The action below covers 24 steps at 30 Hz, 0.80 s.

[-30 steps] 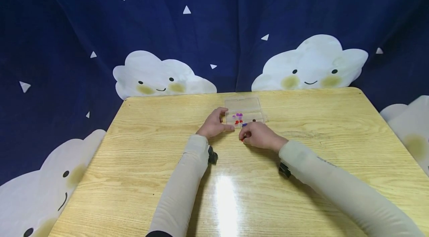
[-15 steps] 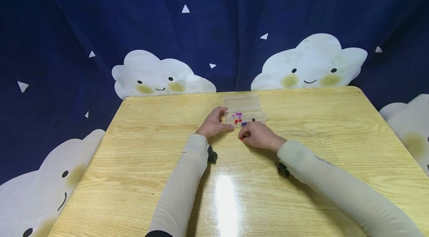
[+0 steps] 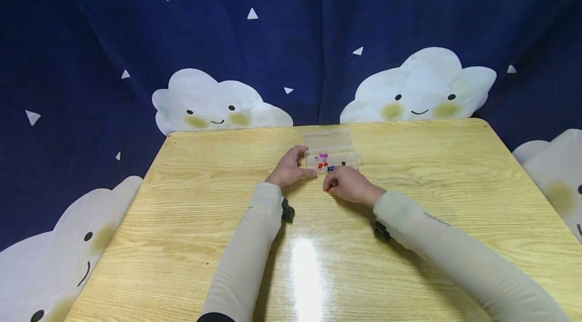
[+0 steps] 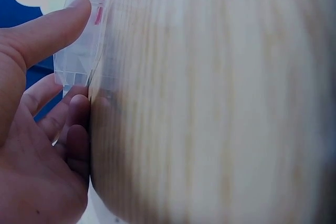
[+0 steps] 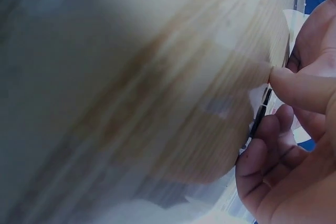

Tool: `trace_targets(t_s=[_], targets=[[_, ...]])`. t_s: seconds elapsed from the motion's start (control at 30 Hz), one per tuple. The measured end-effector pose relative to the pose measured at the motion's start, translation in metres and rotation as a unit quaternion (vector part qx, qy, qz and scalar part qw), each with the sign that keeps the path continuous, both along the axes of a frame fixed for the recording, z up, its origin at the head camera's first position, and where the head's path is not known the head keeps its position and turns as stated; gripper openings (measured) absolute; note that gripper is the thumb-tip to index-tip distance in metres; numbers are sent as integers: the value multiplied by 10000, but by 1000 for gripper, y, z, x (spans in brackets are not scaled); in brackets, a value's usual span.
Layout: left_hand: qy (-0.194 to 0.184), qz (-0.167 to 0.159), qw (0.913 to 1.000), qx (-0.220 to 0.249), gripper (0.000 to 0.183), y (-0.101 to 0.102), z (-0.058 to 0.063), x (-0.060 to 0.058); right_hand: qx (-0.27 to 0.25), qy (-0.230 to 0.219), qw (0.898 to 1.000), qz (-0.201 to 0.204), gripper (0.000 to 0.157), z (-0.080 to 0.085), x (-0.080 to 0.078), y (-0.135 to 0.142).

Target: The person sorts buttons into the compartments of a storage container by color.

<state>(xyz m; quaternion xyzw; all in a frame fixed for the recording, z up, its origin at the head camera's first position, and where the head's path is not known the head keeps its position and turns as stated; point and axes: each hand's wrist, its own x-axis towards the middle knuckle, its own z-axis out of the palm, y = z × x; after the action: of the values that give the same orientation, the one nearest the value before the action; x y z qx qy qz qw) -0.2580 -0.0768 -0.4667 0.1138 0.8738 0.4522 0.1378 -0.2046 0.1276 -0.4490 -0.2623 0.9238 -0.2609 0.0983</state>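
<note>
A clear plastic box point(image 3: 331, 136) with its lid folded back lies near the far edge of the wooden table. It holds small purple pieces point(image 3: 323, 155), red pieces point(image 3: 320, 165), blue pieces point(image 3: 331, 168) and a dark round piece point(image 3: 343, 164). My left hand point(image 3: 290, 166) grips the box's left end, thumb point(image 4: 63, 27) along its near side and fingers around the corner. Just in front of the box, my right hand point(image 3: 347, 184) pinches a small red piece point(image 3: 328, 190), mostly covered by the fingertips. In the right wrist view, a thin dark rod point(image 5: 261, 114) shows between thumb and fingers.
The wooden table point(image 3: 182, 221) extends widely around the box, with a bright glare strip in front. A dark blue curtain point(image 3: 309, 34) with white clouds hangs behind and beside it. Dark wrist devices point(image 3: 287, 211) sit under both sleeves.
Both hands stay almost in place. My right hand's fingertips shift only slightly around the small red piece, while my left hand stays on the box.
</note>
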Motion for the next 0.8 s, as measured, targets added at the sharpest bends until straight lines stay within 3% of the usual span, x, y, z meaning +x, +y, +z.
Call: trace_targets(t_s=[0.4,0.8], targets=[[108,-77,9999,-9,78,0,1,1,-130,216,9996,-112,13,-3,1,3],[135,-55,9998,-112,78,0,2,3,-82,40,9998,-148,9,-4,1,4]])
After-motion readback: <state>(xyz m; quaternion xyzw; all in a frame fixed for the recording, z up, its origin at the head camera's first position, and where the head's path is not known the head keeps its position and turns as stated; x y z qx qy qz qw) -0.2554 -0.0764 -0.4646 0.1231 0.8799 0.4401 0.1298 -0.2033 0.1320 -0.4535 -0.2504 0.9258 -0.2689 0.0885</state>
